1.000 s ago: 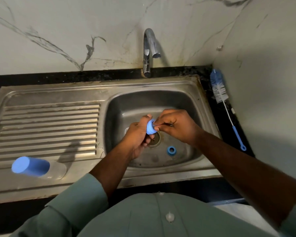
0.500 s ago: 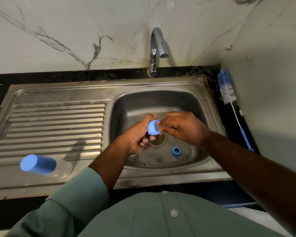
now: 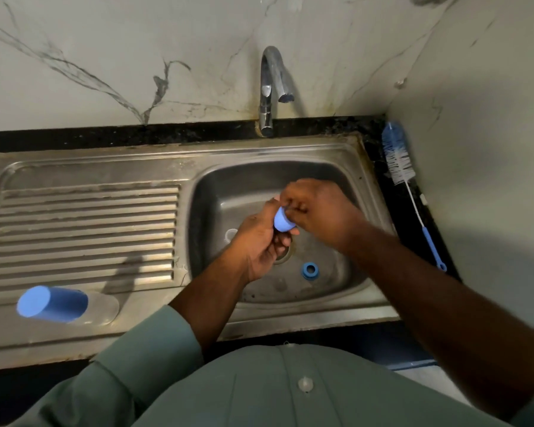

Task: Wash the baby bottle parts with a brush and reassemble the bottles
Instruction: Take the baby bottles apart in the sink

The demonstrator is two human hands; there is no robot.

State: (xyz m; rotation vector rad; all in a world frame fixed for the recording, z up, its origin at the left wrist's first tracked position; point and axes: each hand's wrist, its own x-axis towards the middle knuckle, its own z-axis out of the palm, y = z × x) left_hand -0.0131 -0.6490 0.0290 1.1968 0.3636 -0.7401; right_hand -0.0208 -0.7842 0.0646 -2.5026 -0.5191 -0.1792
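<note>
Head view shows me mid-wash: a capped bottle [image 3: 67, 304] lies far left of my hands, the brush [image 3: 399, 161] idle to their right, a ring [image 3: 309, 269] below them, left hand [image 3: 261, 245] gripping a blue cap [image 3: 282, 221], right hand [image 3: 316, 208] pinching at it.

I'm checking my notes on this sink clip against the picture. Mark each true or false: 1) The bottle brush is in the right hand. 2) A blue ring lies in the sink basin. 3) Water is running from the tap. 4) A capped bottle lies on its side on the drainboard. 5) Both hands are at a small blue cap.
1) False. The bottle brush lies on the dark counter right of the sink; the right hand is not on it.
2) True: the blue ring lies near the drain.
3) False. No stream shows under the tap.
4) True: the capped bottle.
5) True: the left hand holds the small blue cap, the right works at it.
</note>
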